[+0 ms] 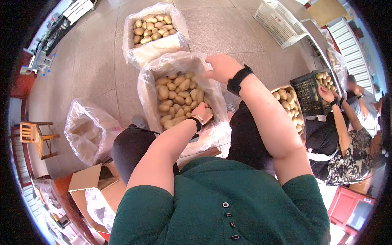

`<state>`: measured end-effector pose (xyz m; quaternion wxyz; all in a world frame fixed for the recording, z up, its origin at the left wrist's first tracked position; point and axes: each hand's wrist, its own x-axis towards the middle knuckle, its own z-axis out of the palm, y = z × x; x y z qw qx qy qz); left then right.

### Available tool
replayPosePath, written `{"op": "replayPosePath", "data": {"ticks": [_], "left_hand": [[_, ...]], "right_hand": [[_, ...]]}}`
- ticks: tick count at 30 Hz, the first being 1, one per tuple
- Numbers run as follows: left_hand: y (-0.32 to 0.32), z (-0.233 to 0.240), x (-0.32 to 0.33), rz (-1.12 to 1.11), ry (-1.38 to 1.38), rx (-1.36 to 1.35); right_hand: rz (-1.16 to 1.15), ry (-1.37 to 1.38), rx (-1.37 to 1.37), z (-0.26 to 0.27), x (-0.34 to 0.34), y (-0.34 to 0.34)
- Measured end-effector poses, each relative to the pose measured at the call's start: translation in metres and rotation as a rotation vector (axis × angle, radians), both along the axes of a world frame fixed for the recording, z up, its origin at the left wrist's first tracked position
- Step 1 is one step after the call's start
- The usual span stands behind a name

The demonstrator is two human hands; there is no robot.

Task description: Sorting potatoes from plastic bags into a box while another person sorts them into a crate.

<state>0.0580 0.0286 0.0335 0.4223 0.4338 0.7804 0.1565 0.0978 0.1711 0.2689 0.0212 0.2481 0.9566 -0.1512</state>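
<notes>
A box lined with clear plastic (147, 92) stands between my knees, holding many potatoes (179, 98). My left hand (202, 112) reaches into its near right part, fingers on or around a potato; whether it grips one is hidden. At the far right corner of the same box, my right hand (222, 67) has its fingers at the plastic liner's edge, pinching it as far as I can see. Just beyond stands a second plastic-lined box (156, 52) filled with potatoes (153, 27).
An open plastic bag (92, 131) and a cardboard box (85, 177) lie to the left, near a wooden chair (38, 136). On the right, a co-worker's hand (326, 94) is at a black crate (306, 92) with potatoes. A white crate (280, 26) stands far right.
</notes>
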Motion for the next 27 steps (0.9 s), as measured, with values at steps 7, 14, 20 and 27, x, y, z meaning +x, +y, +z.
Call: {"op": "replayPosePath", "data": {"ticks": [7, 14, 20, 27], "left_hand": [[0.024, -0.057, -0.01, 0.569, -0.282, 0.047], [0.052, -0.093, -0.065, 0.812, -0.33, 0.391], [0.034, -0.069, -0.056, 0.449, -0.2, 0.106], [0.007, 0.004, -0.038, -0.145, 0.073, 0.031]], "right_hand": [[-0.034, -0.064, -0.021, -0.009, 0.002, 0.009], [-0.034, 0.014, 0.011, -0.011, 0.006, 0.01], [-0.097, -0.091, -0.064, -0.01, 0.008, 0.013], [-0.197, -0.136, -0.112, -0.016, 0.011, 0.027]]}}
